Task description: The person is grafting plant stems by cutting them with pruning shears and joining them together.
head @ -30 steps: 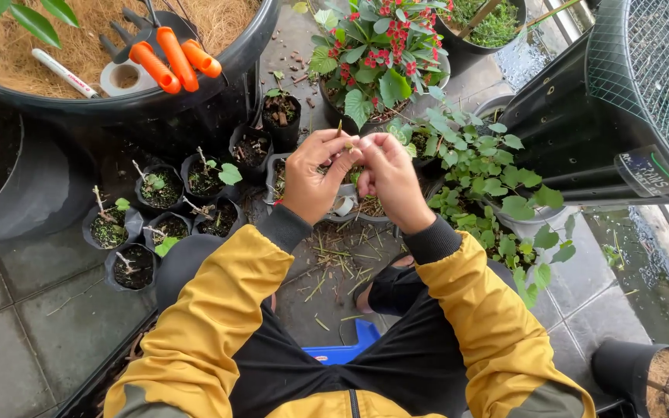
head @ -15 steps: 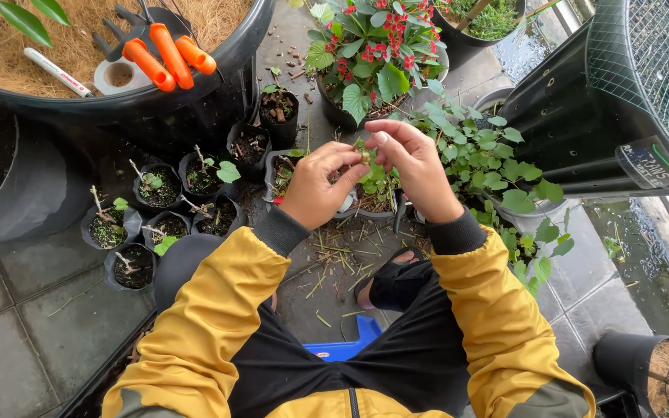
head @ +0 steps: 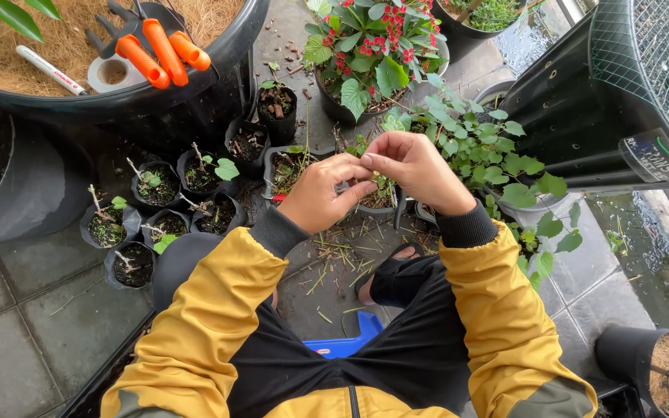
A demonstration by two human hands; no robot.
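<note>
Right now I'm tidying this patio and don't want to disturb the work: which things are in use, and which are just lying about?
In use:
left hand
right hand
small green cutting pinched between both
small black pot under the hands

Lying about:
orange-handled pruners
tape roll
white marker
red-flowered plant

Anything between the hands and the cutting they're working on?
Nothing visible. The left hand and right hand meet fingertip to fingertip on a small green cutting, held above a small black pot. No object lies between fingers and cutting.
</note>
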